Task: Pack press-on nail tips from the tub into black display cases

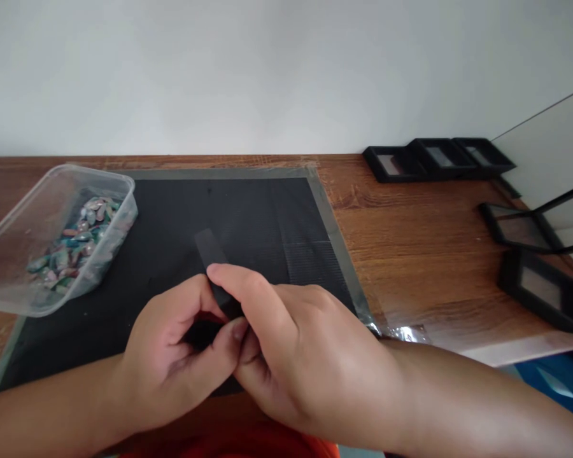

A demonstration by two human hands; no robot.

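Both hands meet over the near part of a black ribbed mat. A slim black piece sticks out from between them, its far end pointing up and to the left. My left hand is closed around its lower left side, thumb bent toward the other hand. My right hand grips the same piece from the right, with a finger laid along it. The fingertips touch at its near end, where the hands hide most of the piece.
On the left stands a clear plastic tub holding many small shiny colored pieces. Several black frames lie at the back right of the wooden table, with more at the right edge. A white wall rises behind.
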